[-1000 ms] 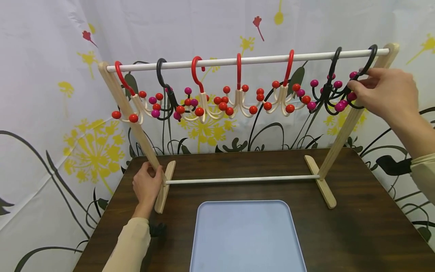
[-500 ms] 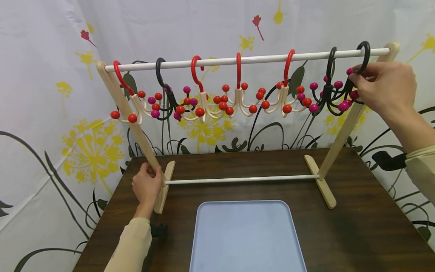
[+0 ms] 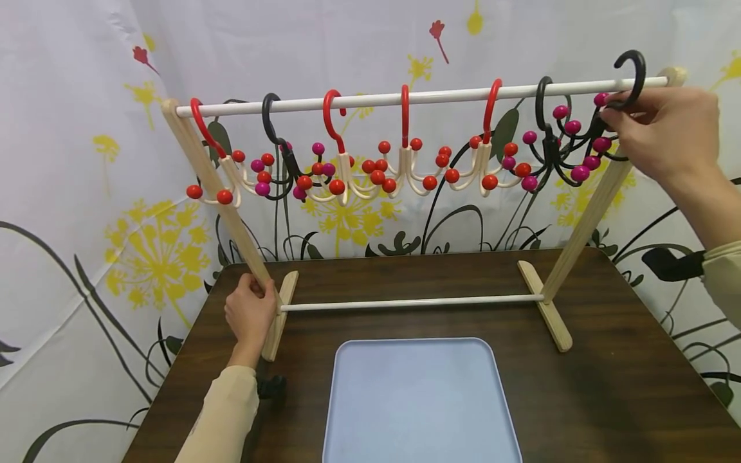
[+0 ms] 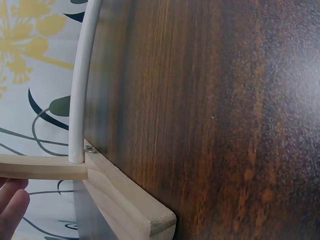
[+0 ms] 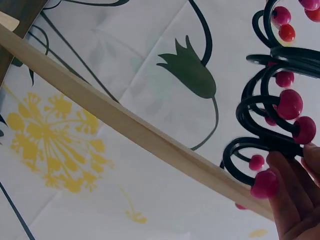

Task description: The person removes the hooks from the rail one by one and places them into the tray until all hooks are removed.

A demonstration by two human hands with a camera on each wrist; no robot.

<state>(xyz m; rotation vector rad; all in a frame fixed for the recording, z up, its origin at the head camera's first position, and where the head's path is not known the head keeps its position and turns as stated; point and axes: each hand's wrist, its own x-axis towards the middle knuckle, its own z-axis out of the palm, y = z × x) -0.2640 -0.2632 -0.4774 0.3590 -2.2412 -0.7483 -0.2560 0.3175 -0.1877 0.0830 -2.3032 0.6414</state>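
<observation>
My right hand (image 3: 666, 135) pinches a black octopus-style hanger (image 3: 639, 74) with pink balls by its neck, near the right end of the rack's white top rod (image 3: 440, 97). The hook's tip stands above the rod. In the right wrist view, its curved black arms (image 5: 237, 155) crowd against those of a neighbouring black hanger (image 3: 550, 148). Low on the rack's left wooden post (image 3: 237, 225), my left hand (image 3: 251, 312) grips the wood, fingers behind it. Only some fingertips (image 4: 12, 210) show in the left wrist view.
Red-hooked cream hangers (image 3: 405, 151) and another black hanger (image 3: 278, 141) hang along the rod. A pale blue tray (image 3: 417, 399) lies on the dark wooden table (image 3: 613, 360) before the rack. A flower-print curtain (image 3: 69, 161) hangs behind.
My right hand has raised the black hanger, so its hook has lifted off the rod. The neighbouring black hanger has shifted left. My left hand stays on the post.
</observation>
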